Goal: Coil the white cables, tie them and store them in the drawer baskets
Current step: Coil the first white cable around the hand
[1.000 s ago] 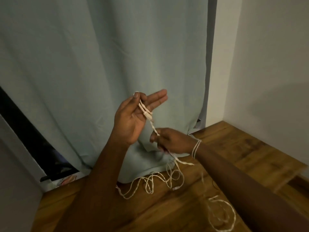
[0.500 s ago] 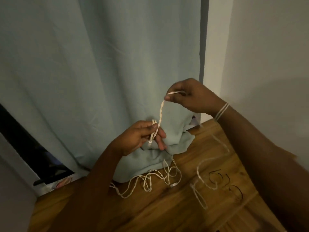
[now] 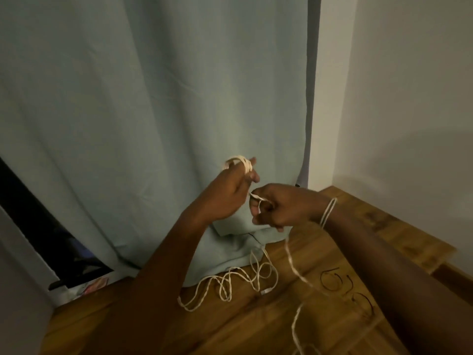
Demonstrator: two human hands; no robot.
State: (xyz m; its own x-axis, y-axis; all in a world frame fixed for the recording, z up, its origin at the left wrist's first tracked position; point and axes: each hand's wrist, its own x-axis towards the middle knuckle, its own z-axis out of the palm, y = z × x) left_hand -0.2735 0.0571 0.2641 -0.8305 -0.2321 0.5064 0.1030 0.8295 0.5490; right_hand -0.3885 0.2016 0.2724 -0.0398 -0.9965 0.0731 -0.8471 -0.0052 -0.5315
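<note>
A: Step in hand, by the look of it: winding the white cable (image 3: 291, 260) round the fingers of the left hand (image 3: 226, 194). Best done with even turns, each lying beside the one before, none crossing.

B: And the tension?

A: Light but steady from the right hand (image 3: 280, 207). Too slack and the loops slide off the fingertips; too tight and hard to slip off for tying.

B: State of the left hand?

A: Raised in front of the curtain (image 3: 153, 111), fingers fairly straight and close together, a few turns of cable wrapped round them near the tips. Thumb position hard to tell.

B: The right?

A: Fingers curled, pinching the cable just beside the left hand, a short stretch running between the two. Below the pinch, hanging down to the wooden floor (image 3: 256, 329) and trailing toward the lower edge of view.

B: Anything else nearby?

A: A second white cable (image 3: 230, 285) lying in loose loops on the floor at the curtain's hem, untouched. Some dark bands (image 3: 345, 288) beside it, probably for tying. Pale bands on the right wrist too. No drawer baskets in view.
</note>
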